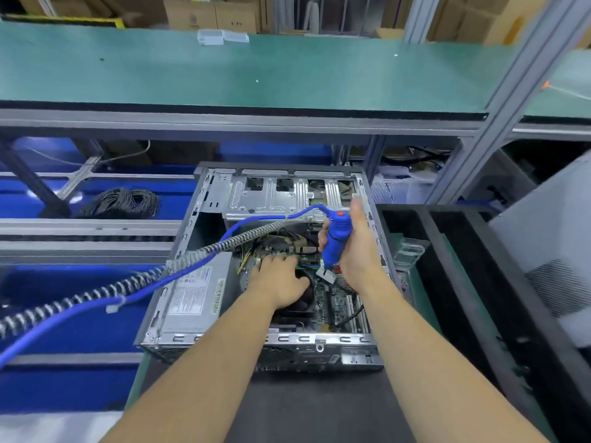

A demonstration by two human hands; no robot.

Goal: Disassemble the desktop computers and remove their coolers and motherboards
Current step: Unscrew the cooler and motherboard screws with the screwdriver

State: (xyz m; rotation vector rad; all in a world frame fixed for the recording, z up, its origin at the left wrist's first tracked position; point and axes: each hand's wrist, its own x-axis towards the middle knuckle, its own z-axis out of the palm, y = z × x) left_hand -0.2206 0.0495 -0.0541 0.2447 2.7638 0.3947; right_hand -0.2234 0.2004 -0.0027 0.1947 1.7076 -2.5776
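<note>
Your right hand (355, 251) grips the blue screwdriver (335, 241) while your left hand (281, 279) rests spread on the cooler (305, 294), which, like the motherboard (332, 302), sits inside the opened case (204, 199), neither yet removed.

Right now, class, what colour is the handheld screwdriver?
Blue with a red button, the screwdriver shows best in the head view.

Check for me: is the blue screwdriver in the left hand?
No, the right hand grips the blue screwdriver; the left hand rests inside the case.
</note>
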